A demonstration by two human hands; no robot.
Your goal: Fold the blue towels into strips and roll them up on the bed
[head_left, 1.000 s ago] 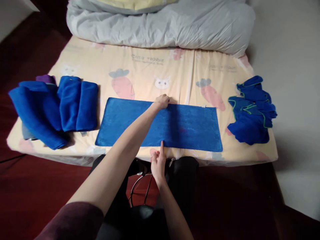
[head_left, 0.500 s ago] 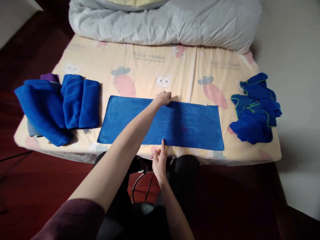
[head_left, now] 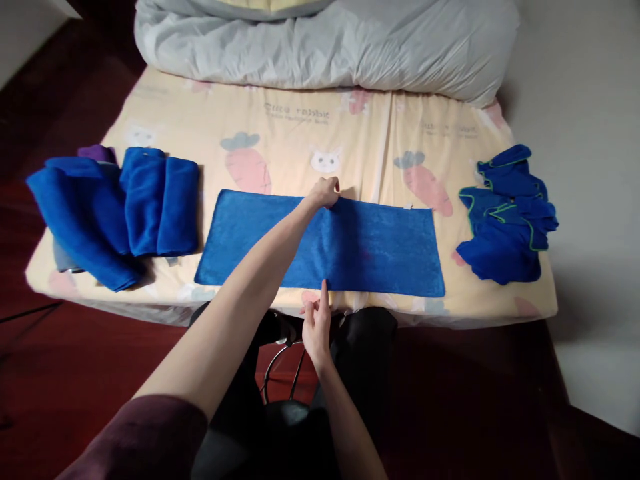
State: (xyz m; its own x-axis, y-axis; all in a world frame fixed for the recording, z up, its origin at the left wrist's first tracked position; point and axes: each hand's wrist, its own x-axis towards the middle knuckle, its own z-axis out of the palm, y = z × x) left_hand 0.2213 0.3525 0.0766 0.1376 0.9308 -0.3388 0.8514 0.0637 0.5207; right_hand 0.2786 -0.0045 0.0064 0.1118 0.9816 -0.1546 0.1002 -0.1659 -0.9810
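Observation:
A blue towel [head_left: 395, 247] lies in a long rectangle on the patterned bed sheet, with a slight ridge near its middle. My left hand [head_left: 326, 192] is closed on the towel's far edge near the middle, fingers pinched together. At the near edge, my right hand [head_left: 317, 320] touches the towel with its outstretched index finger, the other fingers partly curled. My left forearm covers part of the towel's left half.
Folded blue towels [head_left: 177, 207] and a purple cloth [head_left: 97, 153] sit at the left. Crumpled blue cloths with green edging [head_left: 510, 227] lie at the right. A pale quilt [head_left: 325, 47] spans the bed's far side, beside a wall.
My left hand has raised the towel's far edge slightly, and a ridge now runs from it toward my right fingertip. My right hand stays at the near edge.

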